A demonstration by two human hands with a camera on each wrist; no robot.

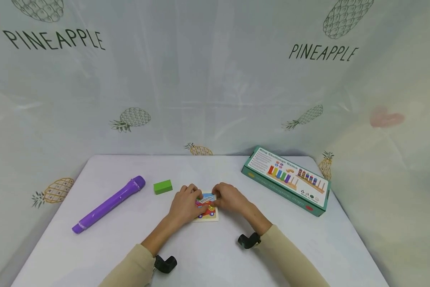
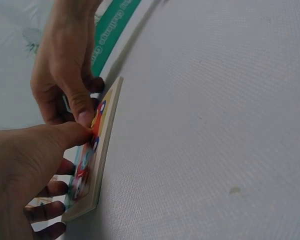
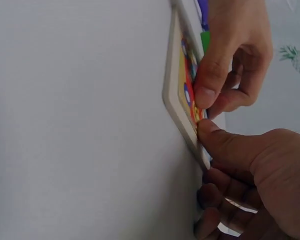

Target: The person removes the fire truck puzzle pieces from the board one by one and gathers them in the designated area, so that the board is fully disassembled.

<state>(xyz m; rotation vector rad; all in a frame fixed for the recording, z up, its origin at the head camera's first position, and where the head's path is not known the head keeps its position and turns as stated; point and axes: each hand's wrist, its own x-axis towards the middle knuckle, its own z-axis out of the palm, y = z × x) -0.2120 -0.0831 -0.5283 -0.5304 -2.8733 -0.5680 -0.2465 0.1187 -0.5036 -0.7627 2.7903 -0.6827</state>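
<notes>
A small wooden jigsaw puzzle with a red fire truck lies flat on the table between both hands. My left hand grips it from the left, its thumb on the red truck and its fingers curled over the far side. From the right, my right hand holds the puzzle's edge. In the right wrist view, the right thumb touches the puzzle face and the other fingers curl beside the edge. Both thumbs meet close together over the picture. The hands cover much of the puzzle, so the fingertips behind it are partly hidden.
Left of the hands lies a purple stick-like toy, with a green block nearer the puzzle. A green and white Ring Challenge Game box lies at the back right. Behind the white table hangs a pineapple-print cloth.
</notes>
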